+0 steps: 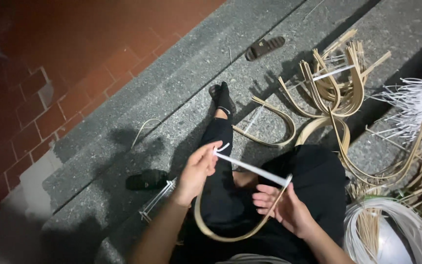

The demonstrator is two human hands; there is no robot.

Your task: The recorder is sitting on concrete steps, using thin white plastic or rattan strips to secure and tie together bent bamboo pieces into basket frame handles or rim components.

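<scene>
White strip (252,168) between my hands; tan bent cane (230,234) below it; my trousers (221,142) black; speckled grey pavement (181,88); red brick paving (64,63) at ten o'clock; brown sandal (264,47) at twelve.

No packages, labels, signs or screens visible anywhere in view. None on the ground, none in either hand, none among the materials lying about.

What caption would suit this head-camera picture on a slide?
Seated on stone paving, left hand and right hand stretch a white strip across a bent bamboo strip.
</scene>
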